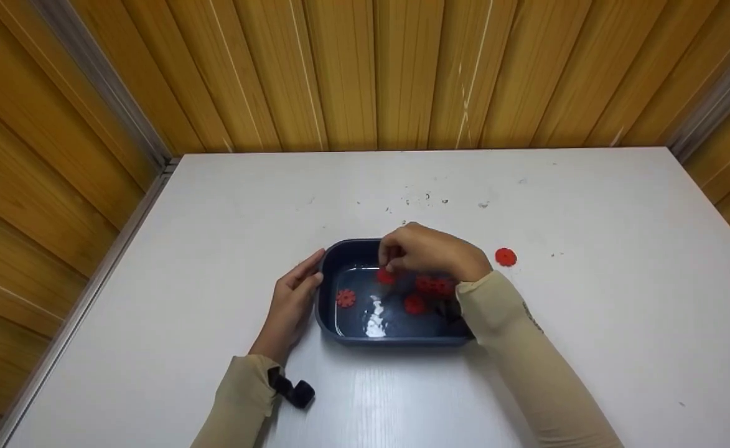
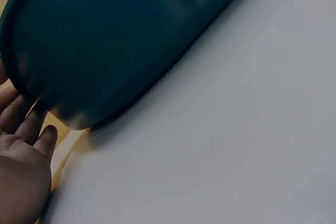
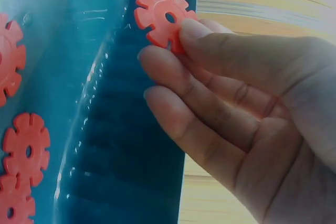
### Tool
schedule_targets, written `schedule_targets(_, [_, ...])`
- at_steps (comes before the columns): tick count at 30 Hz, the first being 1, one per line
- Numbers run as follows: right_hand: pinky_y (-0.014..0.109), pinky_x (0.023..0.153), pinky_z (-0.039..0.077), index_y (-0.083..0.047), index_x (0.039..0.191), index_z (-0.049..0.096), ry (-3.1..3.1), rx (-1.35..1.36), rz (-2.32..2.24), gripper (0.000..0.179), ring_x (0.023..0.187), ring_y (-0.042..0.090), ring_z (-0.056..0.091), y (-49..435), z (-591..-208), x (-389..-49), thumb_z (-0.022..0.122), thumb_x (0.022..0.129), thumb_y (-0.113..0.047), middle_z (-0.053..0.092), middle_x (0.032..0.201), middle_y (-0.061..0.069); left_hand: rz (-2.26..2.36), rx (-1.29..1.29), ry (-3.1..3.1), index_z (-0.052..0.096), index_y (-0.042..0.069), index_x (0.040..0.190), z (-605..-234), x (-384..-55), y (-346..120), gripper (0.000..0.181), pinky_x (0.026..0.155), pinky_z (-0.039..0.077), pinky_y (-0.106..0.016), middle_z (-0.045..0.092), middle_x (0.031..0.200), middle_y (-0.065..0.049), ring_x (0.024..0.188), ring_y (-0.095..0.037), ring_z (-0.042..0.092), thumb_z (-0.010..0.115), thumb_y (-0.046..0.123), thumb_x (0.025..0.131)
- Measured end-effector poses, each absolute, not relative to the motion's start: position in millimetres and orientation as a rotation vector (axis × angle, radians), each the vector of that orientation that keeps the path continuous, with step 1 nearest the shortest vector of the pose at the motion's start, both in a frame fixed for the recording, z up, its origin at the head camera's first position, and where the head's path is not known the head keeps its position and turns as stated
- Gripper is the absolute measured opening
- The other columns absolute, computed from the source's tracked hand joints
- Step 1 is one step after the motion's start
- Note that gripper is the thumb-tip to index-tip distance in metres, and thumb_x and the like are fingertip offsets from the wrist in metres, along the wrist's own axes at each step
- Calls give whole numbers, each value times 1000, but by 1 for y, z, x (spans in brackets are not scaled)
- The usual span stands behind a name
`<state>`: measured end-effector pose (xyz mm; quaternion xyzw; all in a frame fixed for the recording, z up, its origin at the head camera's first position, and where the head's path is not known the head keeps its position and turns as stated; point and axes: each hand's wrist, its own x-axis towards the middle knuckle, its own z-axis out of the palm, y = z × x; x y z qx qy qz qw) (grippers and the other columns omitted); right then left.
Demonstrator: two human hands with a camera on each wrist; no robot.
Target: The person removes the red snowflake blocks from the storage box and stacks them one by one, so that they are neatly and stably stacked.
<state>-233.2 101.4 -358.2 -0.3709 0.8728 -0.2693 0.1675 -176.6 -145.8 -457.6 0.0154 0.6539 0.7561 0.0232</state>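
My right hand (image 1: 433,249) is over the dark blue tray (image 1: 396,341), pinching a red notched plastic disc (image 3: 160,13) between thumb and index finger. In the right wrist view that disc overlaps the tray's inner wall, and its central hole shows. My left hand (image 1: 291,302) rests against the tray's left outer side, fingers along the wall and thumb by the rim. The left wrist view has its fingers (image 2: 23,121) at the tray's end. Inside the tray lie more red discs: one at the left (image 1: 345,298) and several to the right (image 1: 414,303), partly behind my right arm.
Another red disc (image 1: 506,257) lies on the white table (image 1: 620,298), right of the tray. Dark specks (image 1: 427,196) mark the tabletop behind the tray. A wood-panelled wall (image 1: 402,74) stands along the table's back edge. A black strap (image 1: 293,389) hangs at my left wrist.
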Motion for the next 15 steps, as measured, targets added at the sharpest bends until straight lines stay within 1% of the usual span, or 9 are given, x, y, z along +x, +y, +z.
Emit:
schedule_targets(7, [25,70,52,-3,90,69,2479,-1056,-836,4,75,12,61,114,-353,-234,67,86,-2,71,85,6,2366,65,2008,48,3,140,-458,-177,-146,47,112,34,-21,44,149,-10,142,-18,35,52,4,93])
schedule_targets(15, [21,62,48,-4,91,70,2511,-964,-889,5,73,11,64,131,-349,-233,67,87,-5,73,86,5,2373,64,2007,48,2,140,-458,-178,-145,47,112,34,-21,44,149,-10,142,-19,36,51,4,93])
